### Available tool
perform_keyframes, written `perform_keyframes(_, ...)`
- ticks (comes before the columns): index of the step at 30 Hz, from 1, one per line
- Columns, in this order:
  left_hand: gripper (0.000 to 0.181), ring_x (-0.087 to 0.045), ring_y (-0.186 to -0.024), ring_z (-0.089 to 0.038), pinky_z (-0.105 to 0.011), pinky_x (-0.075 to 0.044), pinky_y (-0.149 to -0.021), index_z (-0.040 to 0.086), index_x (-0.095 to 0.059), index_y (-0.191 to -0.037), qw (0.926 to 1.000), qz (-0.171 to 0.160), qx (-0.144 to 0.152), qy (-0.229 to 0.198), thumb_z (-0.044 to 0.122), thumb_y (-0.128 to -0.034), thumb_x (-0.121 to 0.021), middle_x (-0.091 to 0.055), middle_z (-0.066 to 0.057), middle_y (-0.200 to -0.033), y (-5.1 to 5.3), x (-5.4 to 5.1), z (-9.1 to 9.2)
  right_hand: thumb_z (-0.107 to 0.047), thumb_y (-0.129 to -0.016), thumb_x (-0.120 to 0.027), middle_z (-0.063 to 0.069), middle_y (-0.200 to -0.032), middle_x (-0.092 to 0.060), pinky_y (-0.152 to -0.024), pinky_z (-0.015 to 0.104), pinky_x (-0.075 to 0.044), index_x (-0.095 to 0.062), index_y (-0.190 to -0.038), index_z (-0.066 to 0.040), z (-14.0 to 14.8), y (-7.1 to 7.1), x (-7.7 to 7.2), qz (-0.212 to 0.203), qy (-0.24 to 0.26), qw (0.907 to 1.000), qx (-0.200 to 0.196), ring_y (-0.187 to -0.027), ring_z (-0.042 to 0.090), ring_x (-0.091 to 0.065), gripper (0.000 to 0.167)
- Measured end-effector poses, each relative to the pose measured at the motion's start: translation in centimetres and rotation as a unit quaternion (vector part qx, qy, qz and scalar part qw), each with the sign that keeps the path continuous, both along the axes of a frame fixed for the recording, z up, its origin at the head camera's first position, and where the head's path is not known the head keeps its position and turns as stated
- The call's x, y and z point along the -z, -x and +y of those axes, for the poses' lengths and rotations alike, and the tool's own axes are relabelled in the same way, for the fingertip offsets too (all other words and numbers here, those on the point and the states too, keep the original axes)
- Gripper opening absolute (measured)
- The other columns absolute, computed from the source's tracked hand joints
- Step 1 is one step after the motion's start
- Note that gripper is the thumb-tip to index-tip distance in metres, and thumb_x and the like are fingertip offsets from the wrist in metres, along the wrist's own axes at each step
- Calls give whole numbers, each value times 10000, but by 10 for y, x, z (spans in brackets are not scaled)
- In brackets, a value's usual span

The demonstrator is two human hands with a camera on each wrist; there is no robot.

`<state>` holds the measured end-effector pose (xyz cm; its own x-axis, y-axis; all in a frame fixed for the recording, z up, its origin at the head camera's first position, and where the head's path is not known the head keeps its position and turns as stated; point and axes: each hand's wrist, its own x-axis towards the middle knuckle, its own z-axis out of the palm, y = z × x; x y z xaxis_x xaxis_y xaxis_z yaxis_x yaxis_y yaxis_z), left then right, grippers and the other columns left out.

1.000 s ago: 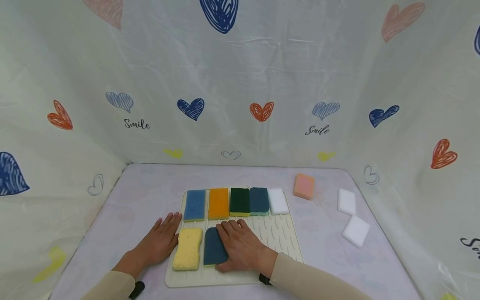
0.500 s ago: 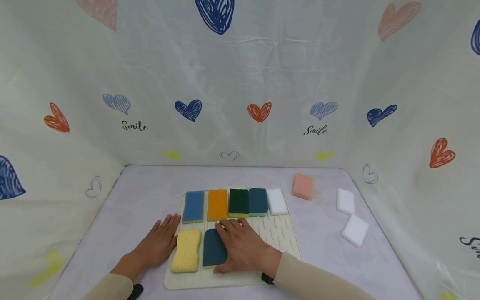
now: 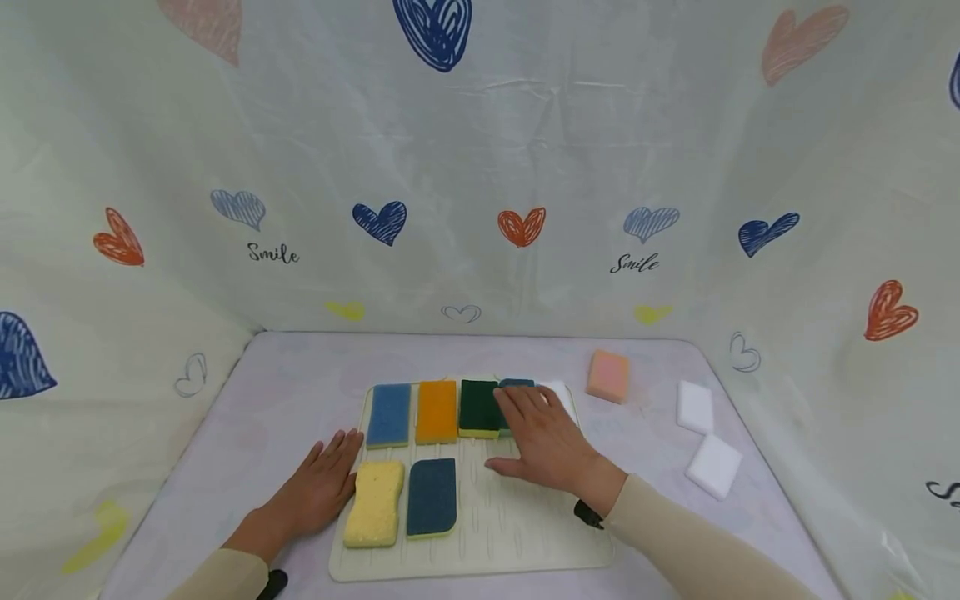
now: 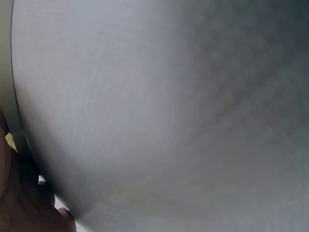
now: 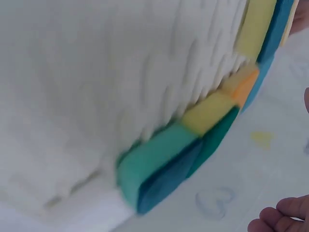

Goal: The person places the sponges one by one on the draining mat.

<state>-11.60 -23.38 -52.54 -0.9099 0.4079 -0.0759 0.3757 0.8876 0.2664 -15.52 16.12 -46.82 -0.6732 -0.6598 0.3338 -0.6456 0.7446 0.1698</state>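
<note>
A cream ridged mat (image 3: 525, 533) holds sponges. Along its far edge stand a blue one (image 3: 389, 414), an orange one (image 3: 437, 412), a dark green one (image 3: 478, 405), a teal one (image 3: 517, 382) and a white one (image 3: 562, 397). Nearer lie a wavy yellow sponge (image 3: 374, 504) and a dark blue one (image 3: 432, 497). My left hand (image 3: 315, 487) lies flat at the mat's left edge, beside the yellow sponge. My right hand (image 3: 547, 442), fingers extended and thumb spread, is over the teal and white sponges, partly hiding them; whether it touches them I cannot tell.
A pink-and-orange sponge (image 3: 608, 376) lies on the table right of the mat's far corner. Farther right are two white sponges, one (image 3: 694, 407) behind the other (image 3: 714, 467). A curtain printed with hearts (image 3: 555, 283) surrounds the table at the back and sides.
My right hand has left the dark blue sponge in the near row and moved away and to the right, over the far row. My left hand stays at the mat's edge.
</note>
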Motion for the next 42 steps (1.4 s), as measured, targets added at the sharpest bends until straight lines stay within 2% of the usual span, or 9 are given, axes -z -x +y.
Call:
perform_keyframes(6,629,-312,-1555,-482,-693,-265,-1221,-46,-317,-1631,10000,-13,-23,65,251,-1116,-524,-361,-255,-1672,0,0,-2,-697,-846,-771,191,-1413,-611,-1114,585,-459,-505,-1504,31,54,34,-9,439,-124,9977,500,-1289,361,-596,1017)
perform_keyframes(12,624,-318,-1556,-472,-685,-272,-1224,-45,-321,-1630,10000,36,-8,38,246,-1116,-523,-365,-251,-1671,-1,0,-3,-621,-863,-800,252,-1455,-573,-1171,657,-378,-465,-1518,75,113,59,-9,4,-264,9926,1182,-1359,418,-534,1013)
perform_keyframes(19,633,-322,-1558,-462,-677,-281,-1225,-37,-320,-1634,9999,70,16,69,265,-1116,-523,-368,-239,-1674,-1,2,-4,-616,-871,-790,279,-1499,-540,-1190,697,-336,-451,-1513,109,163,76,-9,-265,-555,9828,1743,-1407,439,-496,1026)
perform_keyframes(27,628,-339,-1549,-467,-682,-287,-1219,-46,-327,-1628,9999,93,43,36,252,-1112,-529,-377,-244,-1667,0,1,-3,-623,-889,-757,304,-1538,-498,-1199,729,-282,-408,-1529,121,188,84,-2,-749,-830,9735,1993,-1438,466,-461,1042)
perform_keyframes(29,627,-352,-1541,-468,-683,-292,-1214,-42,-338,-1624,9997,211,73,-21,255,-1109,-536,-386,-244,-1662,1,7,-5,-615,-903,-743,300,-1551,-486,-1198,731,-280,-397,-1539,117,191,86,3,-924,-897,9709,2018,-1447,465,-452,1030)
perform_keyframes(30,623,-355,-1539,-469,-649,-250,-1255,-31,-346,-1625,9996,247,50,-95,267,-1111,-534,-387,-237,-1664,1,9,-5,-614,-909,-735,297,-1556,-481,-1196,732,-280,-394,-1542,116,192,87,5,-999,-934,9696,2028,-1449,464,-450,1025)
perform_keyframes(34,621,-380,-1521,-480,-655,-268,-1240,-19,-363,-1619,9990,400,74,-174,287,-1109,-540,-409,-237,-1651,2,16,-7,-612,-925,-713,296,-1567,-465,-1190,733,-281,-384,-1546,121,193,92,14,-1235,-1036,9645,2090,-1450,470,-443,1016)
perform_keyframes(39,630,-352,-1536,-481,-691,-288,-1208,-29,-326,-1632,9995,259,91,-138,300,-1125,-503,-386,-248,-1661,0,10,-6,-593,-926,-708,295,-1537,-485,-1178,739,-283,-401,-1517,128,192,100,20,-1309,-922,9650,2078,-1433,470,-454,982)
perform_keyframes(42,630,-379,-1513,-497,-695,-301,-1191,-27,-344,-1624,9987,426,123,-235,334,-1130,-492,-419,-258,-1638,1,10,-5,-571,-921,-713,292,-1522,-491,-1166,749,-286,-405,-1498,124,191,104,22,-1344,-864,9656,2054,-1424,469,-456,954)
